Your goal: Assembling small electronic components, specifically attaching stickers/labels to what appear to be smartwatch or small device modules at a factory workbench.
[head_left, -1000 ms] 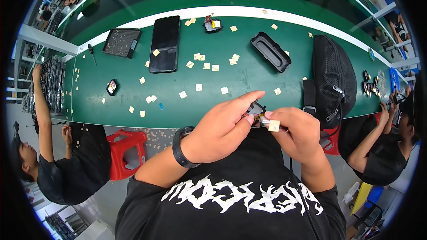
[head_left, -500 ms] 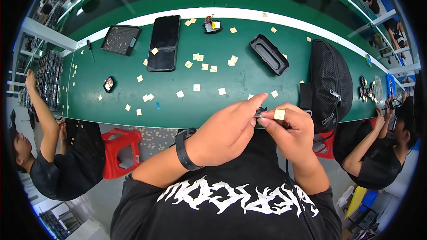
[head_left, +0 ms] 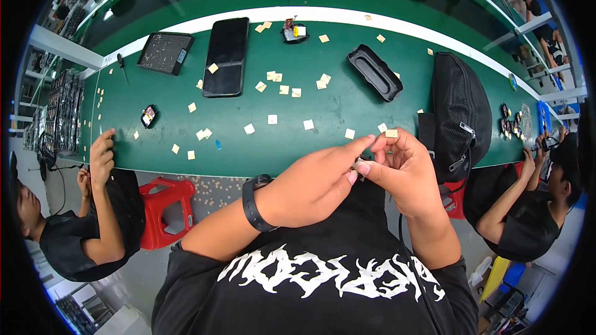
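Note:
Both hands meet in front of my chest, near the table's front edge. My left hand [head_left: 310,183], with a dark watch [head_left: 251,205] on its wrist, is closed at the fingertips on a small dark part [head_left: 358,163]. My right hand [head_left: 406,177] pinches that part from the other side, its thumb against it. Fingers cover most of the part, so its kind cannot be made out. A pale square sticker [head_left: 391,133] sits on a fingertip of the right hand. Several similar pale squares [head_left: 308,125] lie scattered on the green table [head_left: 298,155].
On the table are a black phone [head_left: 225,56], a shallow tray of tiny pieces [head_left: 164,53], a screwdriver [head_left: 121,67], two small opened devices [head_left: 295,31], a black moulded tray [head_left: 375,73] and a black zipped bag [head_left: 460,118]. Co-workers sit at left [head_left: 93,229] and right [head_left: 540,192].
My right fingers have shifted on the small dark part, and the sticker on the fingertip has tilted and risen. The left co-worker's raised hand has come down toward the table edge.

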`<state>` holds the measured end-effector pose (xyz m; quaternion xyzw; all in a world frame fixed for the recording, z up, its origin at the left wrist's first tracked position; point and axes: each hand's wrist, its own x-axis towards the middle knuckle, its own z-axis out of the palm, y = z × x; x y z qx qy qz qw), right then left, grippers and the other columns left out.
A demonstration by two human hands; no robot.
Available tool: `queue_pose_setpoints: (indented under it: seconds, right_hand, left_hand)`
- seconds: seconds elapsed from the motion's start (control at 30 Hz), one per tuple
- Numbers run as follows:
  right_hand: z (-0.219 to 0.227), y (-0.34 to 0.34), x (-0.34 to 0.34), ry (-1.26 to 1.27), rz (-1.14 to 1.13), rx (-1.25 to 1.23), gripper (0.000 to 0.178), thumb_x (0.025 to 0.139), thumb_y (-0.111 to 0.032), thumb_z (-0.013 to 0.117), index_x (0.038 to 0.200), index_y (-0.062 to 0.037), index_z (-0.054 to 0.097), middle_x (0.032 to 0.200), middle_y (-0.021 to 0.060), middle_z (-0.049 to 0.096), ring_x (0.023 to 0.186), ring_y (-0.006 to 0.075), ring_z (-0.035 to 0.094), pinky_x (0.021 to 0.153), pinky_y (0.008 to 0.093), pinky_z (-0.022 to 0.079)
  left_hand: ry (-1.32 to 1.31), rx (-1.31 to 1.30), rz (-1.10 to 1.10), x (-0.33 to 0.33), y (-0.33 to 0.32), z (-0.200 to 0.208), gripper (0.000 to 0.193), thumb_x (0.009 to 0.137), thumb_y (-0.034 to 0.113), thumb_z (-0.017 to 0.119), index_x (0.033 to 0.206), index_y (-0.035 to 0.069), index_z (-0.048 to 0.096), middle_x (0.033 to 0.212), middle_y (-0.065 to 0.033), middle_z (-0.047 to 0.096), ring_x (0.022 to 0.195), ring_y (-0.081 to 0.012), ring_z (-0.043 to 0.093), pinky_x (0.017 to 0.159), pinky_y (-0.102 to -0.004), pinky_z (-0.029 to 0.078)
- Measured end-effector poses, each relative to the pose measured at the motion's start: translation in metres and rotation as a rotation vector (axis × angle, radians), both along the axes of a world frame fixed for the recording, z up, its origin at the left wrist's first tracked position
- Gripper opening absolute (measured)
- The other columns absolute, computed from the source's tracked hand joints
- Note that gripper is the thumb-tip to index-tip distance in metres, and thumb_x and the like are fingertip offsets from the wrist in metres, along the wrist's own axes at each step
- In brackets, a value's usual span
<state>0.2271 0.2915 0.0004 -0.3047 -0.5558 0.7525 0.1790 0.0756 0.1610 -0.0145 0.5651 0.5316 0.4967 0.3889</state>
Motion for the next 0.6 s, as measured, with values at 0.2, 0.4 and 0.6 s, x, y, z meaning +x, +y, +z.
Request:
queue_pose_setpoints:
  seconds: [0.2, 0.4, 0.6]
  right_hand:
    - [0.010, 0.003, 0.011, 0.086, 0.178, 1.271, 0.048, 0.075, -0.016, 0.085, 0.119, -0.0052, 0.071, 0.069, 0.0005, 0.055, 0.054, 0.0143, 0.051, 0.047, 0.0281, 0.039]
    - [0.009, 0.005, 0.020, -0.005, 0.298, 1.567, 0.056, 0.072, -0.024, 0.086, 0.123, -0.0086, 0.071, 0.060, -0.0032, 0.045, 0.049, 0.0126, 0.043, 0.044, 0.0277, 0.036]
    - [0.009, 0.002, 0.023, 0.062, 0.331, 1.440, 0.054, 0.075, -0.024, 0.085, 0.123, -0.0055, 0.070, 0.060, -0.0015, 0.050, 0.047, 0.0145, 0.043, 0.045, 0.0285, 0.036]
  left_hand:
    - [-0.559, -0.243, 0.074, 0.003, -0.005, 0.020, 0.054, 0.098, 0.000, 0.047, 0.151, -0.003, 0.035, 0.092, -0.0067, 0.059, 0.074, -0.0123, 0.054, 0.069, -0.0281, 0.048]
    - [-0.421, -0.137, 0.040, 0.001, -0.009, 0.018, 0.055, 0.099, 0.003, 0.047, 0.153, -0.003, 0.034, 0.090, -0.0024, 0.060, 0.072, -0.0068, 0.056, 0.065, -0.0225, 0.048]
    - [-0.297, -0.140, 0.069, 0.005, -0.013, 0.027, 0.056, 0.095, 0.000, 0.048, 0.151, -0.003, 0.036, 0.080, -0.0080, 0.058, 0.067, -0.0146, 0.058, 0.063, -0.0308, 0.048]
